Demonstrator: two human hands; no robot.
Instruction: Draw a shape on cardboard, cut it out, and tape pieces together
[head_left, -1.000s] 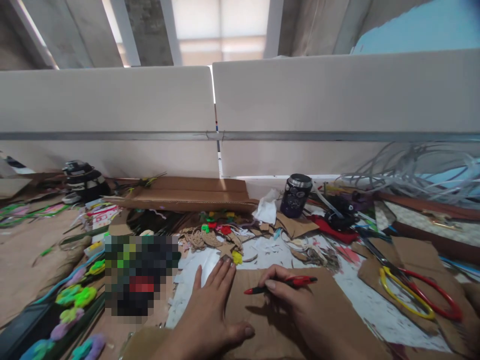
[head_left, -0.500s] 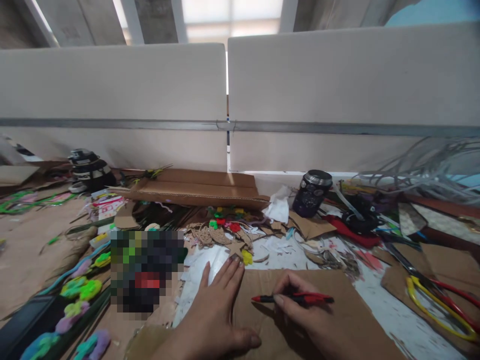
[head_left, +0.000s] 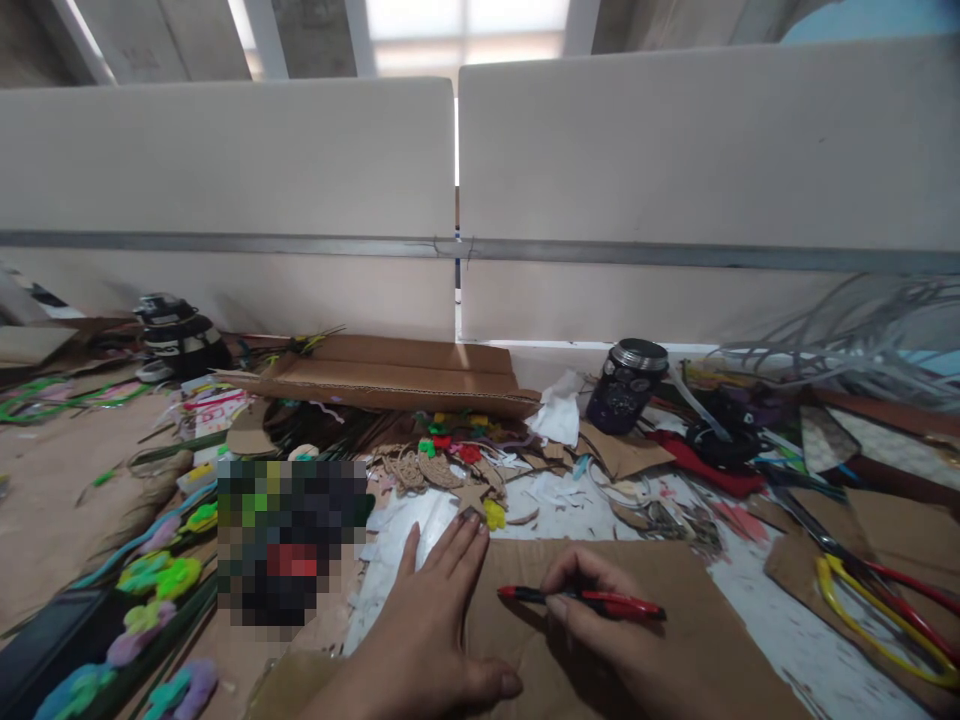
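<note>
A flat sheet of brown cardboard (head_left: pixel 667 590) lies in front of me. My left hand (head_left: pixel 439 630) rests on its left edge, fingers stretched out and thumb lying on the sheet. Between the fingers of my right hand (head_left: pixel 600 610) is a red and black pen (head_left: pixel 619 604), held over the cardboard with its red end pointing left. Whether that end touches the surface I cannot tell. Just beyond my left fingertips lie a cardboard star (head_left: pixel 471 497) and a small yellow piece (head_left: pixel 494 514).
Scissors with yellow and red handles (head_left: pixel 855 600) lie at the right. A dark jar (head_left: pixel 628 385) stands behind the cardboard, near a folded cardboard strip (head_left: pixel 390 375). Colourful fuzzy shapes (head_left: pixel 161 575) lie at the left. Pale panels (head_left: pixel 225 160) close off the back.
The pen has shifted very slightly left and tilted a little, its red end a touch higher. My left hand stays in place on the cardboard.
</note>
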